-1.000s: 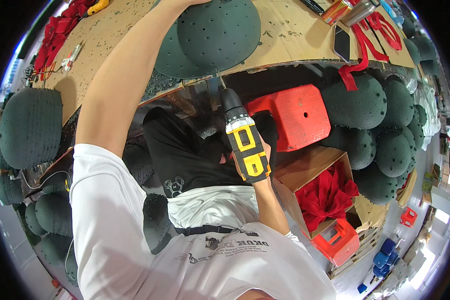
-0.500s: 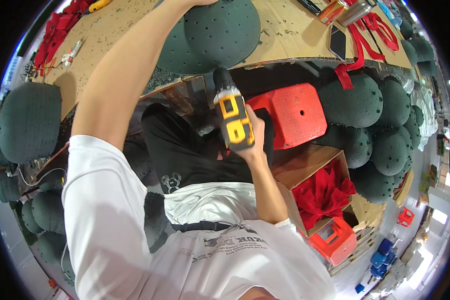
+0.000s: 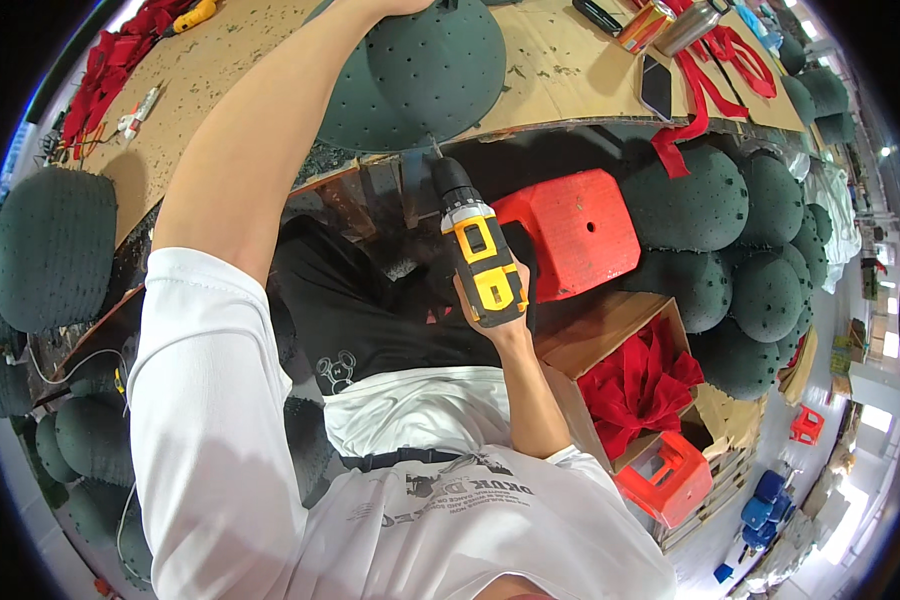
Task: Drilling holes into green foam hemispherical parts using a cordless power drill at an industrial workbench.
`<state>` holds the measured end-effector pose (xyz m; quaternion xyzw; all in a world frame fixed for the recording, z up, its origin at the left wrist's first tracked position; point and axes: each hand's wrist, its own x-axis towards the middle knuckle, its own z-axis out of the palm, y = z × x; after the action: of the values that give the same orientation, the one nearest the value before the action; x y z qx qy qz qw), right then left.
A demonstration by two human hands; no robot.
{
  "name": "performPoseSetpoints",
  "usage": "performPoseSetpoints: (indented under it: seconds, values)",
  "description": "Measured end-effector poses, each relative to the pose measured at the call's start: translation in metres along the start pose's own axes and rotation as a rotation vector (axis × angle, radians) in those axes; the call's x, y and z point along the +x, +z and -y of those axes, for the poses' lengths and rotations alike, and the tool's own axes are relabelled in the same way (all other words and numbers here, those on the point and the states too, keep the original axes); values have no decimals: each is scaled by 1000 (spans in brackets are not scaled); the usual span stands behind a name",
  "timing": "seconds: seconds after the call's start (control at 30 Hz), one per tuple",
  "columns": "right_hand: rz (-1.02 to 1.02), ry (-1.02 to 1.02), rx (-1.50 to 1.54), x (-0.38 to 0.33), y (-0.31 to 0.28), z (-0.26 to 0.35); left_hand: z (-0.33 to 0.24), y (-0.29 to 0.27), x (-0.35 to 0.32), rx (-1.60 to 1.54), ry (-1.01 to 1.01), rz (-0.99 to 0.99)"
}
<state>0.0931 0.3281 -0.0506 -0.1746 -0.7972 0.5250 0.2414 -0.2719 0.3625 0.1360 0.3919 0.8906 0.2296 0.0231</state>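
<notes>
A dark green foam dome (image 3: pixel 425 85) dotted with small holes lies at the near edge of the work table. My left arm reaches across its left side. Only part of my left hand (image 3: pixel 402 5) shows at the top edge, over the dome, and its fingers are cut off. My right hand (image 3: pixel 500 320) grips a yellow and black cordless drill (image 3: pixel 480 255) above my lap. Its thin bit points away from me, the tip close to the dome's near rim; whether it touches, I cannot tell.
Stacked green domes stand left (image 3: pixel 55 250) and right (image 3: pixel 690 200). A red stool (image 3: pixel 580 235) sits right of my lap, beside a cardboard box holding red ribbon (image 3: pixel 640 380). On the table lie a phone (image 3: pixel 656 87), a can (image 3: pixel 646 26), a metal bottle (image 3: pixel 692 28) and red strips (image 3: pixel 705 90).
The drill has drawn back slightly toward me from the dome's rim, and its bit now shows. My left hand stays over the dome. The whole view has shifted a little.
</notes>
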Motion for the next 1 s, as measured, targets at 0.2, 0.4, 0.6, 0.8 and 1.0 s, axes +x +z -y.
performPoseSetpoints:
  seconds: [0.2,0.4,0.6,0.8,1.0]
  values:
    - [23,-211,-301,-22,-14,2,0,-2,-3,-6,13,1]
    - [0,-199,-328,-33,-44,28,3,-1,-2,-10,20,-18]
    - [3,-247,-548,7,-73,65,6,0,-2,-29,29,-45]
    - [38,-22,-284,42,-81,96,11,5,6,-24,22,-64]
    - [73,-69,-291,52,-80,109,16,9,9,3,48,-86]
